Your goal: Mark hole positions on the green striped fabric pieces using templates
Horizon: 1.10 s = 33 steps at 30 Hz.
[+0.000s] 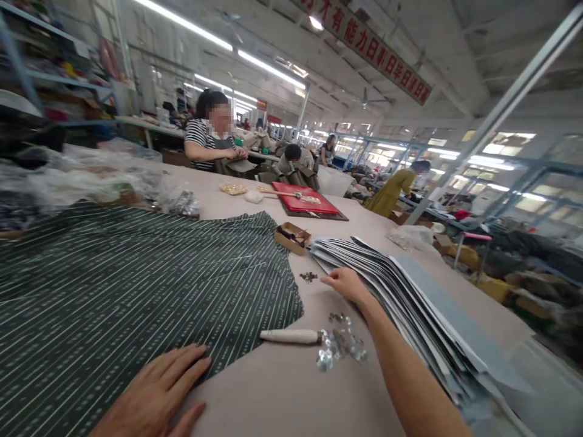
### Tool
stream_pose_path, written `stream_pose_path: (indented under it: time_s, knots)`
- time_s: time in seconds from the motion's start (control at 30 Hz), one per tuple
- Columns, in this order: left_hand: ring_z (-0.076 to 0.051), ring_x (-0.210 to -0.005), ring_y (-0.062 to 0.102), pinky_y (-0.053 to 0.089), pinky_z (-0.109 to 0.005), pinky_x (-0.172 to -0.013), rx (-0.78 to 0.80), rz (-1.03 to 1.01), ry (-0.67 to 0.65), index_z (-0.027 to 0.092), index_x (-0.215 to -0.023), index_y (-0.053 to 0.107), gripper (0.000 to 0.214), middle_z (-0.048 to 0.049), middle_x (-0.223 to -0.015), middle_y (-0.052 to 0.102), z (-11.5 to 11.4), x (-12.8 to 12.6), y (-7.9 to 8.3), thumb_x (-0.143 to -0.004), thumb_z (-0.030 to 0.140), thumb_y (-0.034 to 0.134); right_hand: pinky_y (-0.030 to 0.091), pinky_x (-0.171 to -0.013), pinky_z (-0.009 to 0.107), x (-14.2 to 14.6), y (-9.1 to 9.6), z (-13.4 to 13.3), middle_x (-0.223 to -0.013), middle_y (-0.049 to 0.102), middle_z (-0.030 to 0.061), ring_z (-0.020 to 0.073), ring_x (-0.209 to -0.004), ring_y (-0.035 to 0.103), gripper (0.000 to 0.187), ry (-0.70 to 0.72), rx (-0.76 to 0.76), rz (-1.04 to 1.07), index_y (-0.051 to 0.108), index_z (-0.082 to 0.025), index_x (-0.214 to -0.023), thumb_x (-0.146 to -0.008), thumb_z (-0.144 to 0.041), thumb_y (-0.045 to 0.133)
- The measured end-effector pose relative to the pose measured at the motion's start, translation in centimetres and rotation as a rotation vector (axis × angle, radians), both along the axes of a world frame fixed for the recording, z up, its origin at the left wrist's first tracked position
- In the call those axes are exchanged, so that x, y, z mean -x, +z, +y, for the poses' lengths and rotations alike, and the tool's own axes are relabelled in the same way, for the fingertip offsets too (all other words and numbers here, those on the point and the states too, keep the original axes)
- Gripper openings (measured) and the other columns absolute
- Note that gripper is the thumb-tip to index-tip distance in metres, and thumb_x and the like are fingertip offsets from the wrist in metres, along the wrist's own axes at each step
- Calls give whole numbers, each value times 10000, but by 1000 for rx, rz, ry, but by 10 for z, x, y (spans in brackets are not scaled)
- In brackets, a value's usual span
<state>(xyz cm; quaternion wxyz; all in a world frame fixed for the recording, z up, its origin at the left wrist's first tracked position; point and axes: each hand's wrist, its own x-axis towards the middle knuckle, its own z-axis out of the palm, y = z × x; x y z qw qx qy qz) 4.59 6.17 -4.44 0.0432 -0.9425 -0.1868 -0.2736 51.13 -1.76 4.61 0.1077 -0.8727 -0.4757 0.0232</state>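
My left hand (157, 388) lies flat with its fingers stretched out on dark cloth (150, 285) with pale stripes. At the right, my right hand (348, 284) is closed in a pinch over the table, its fingertips just beside a small heap of dark metal bits (308, 277). Anything between those fingertips is too small to make out. A pale, tapered handle-like tool (291, 336) lies in front of the cloth's edge. Touching its right end are scattered shiny silver discs (325, 358). A stack of dark and white layered sheets (401, 297) runs beside my right forearm.
Behind the heap stands a small cardboard box (291, 238) with dark items inside. Farther back are a red board (307, 199) and clear plastic bags (182, 201). A person in a striped top (200, 142) works across the pale table (273, 388); others are farther off.
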Motion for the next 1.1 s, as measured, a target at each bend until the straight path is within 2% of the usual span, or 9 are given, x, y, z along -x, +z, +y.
stream_pose_path:
  time_s: [0.17,0.23,0.37,0.47,0.57,0.73,0.9,1.0,1.1]
  knots:
    - [-208,-1127,676,598,-335,-945,256,-70,43,289,-1148,678,242,-23,-1222,714,-6,0,30,-965,316,522,390,-631,283,32,-37,22,-792,754,72,224,-755,672,351,23,15,94,761,-175,-824,-837,-501,631]
    - [-209,-1144,660,586,-348,-969,334,-62,139,254,-1131,675,234,-53,-1211,708,9,4,40,-981,286,498,378,-615,294,32,-41,25,-749,740,73,232,-728,664,344,17,17,111,740,-184,-770,-850,-484,591]
    - [-275,-1235,585,510,-484,-1062,381,20,398,185,-1216,623,278,-121,-1301,649,58,16,58,-966,269,537,406,-640,304,26,-42,26,-751,737,73,249,-758,678,326,10,9,130,724,-193,-764,-841,-470,570]
    - [-288,-1189,587,511,-479,-1020,418,82,466,174,-1232,614,325,-128,-1260,657,87,16,67,-914,243,616,444,-697,326,27,-41,29,-849,759,105,287,-845,697,376,-18,-17,122,740,-171,-904,-800,-511,619]
    - [-283,-1134,602,513,-480,-990,460,168,506,161,-1213,625,351,-116,-1202,660,102,8,73,-884,265,689,451,-712,325,30,-42,35,-864,768,95,280,-854,702,340,-13,-23,126,749,-190,-865,-793,-499,627]
    - [-234,-1052,631,537,-463,-950,509,275,536,158,-1121,642,310,-73,-1120,657,110,-3,80,-932,401,675,406,-624,313,35,-41,39,-720,743,77,256,-743,689,338,-23,2,128,737,-192,-719,-816,-481,592]
    - [-225,-1045,629,542,-445,-937,488,308,573,149,-1045,652,236,-64,-1094,657,108,-4,90,-941,360,670,412,-626,295,32,-37,26,-691,728,60,233,-734,680,300,-25,22,122,719,-186,-688,-817,-442,633]
    - [-203,-997,624,537,-408,-903,457,312,584,147,-957,652,135,-48,-1041,657,103,2,99,-946,281,655,485,-739,309,30,-37,20,-782,721,44,193,-777,668,244,-32,26,139,706,-164,-781,-889,-378,660]
    - [-175,-821,611,462,-292,-713,429,268,581,161,-846,637,131,-17,-873,646,94,17,116,-942,123,555,539,-878,386,30,-38,15,-1020,707,50,187,-939,666,211,-52,-10,189,687,-158,-973,-955,-366,653]
